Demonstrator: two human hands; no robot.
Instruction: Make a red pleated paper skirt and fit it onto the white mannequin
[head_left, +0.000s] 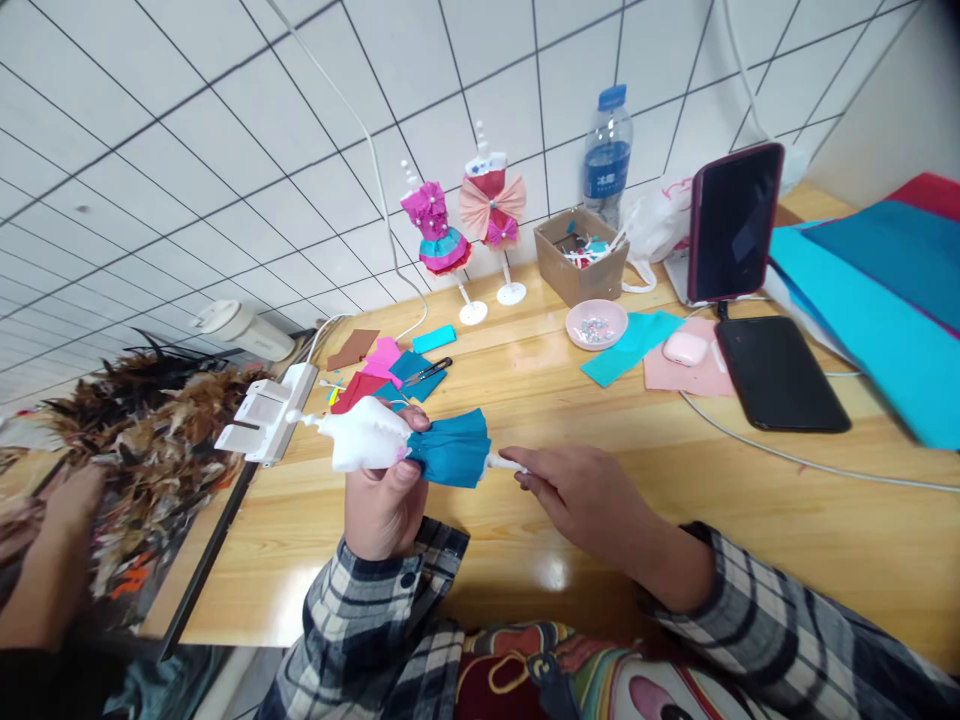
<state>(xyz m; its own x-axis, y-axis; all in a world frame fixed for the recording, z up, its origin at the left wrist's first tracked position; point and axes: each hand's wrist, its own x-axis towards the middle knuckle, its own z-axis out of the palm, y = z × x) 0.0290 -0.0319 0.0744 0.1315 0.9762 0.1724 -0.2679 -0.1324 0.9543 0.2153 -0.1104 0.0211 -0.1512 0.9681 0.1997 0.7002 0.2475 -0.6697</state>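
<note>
A wooden worktop (525, 370) runs across the scene below a tiled wall. On the far left lies a heap of brown and black feathers (157, 430), with a co-worker's hand (71, 505) at its near edge. Large blue sheets (870, 300) spread over the right end. A bottle (609, 150) with a blue cap stands at the far side, behind an open cardboard box (571, 270) of scraps. Right of these, a dark-screened device (736, 225) leans upright, and a black phone (784, 375) lies flat nearer. The small white mannequin (366, 435) is held sideways above the near middle of the worktop, neck to the left, blue skirt (452, 448) to the right. The left hand (384, 505) has its fingers closed around the waist; the right hand (589, 495) has its fingers narrowed on the white rod (506, 463) below the skirt. Two dressed figures, one pink (429, 212) and one red with a peach bow (491, 210), stand far on round bases. A pink dish (577, 335) sits just before the box; black-handled snips (435, 368) lie on a blue scrap beyond the mannequin.
</note>
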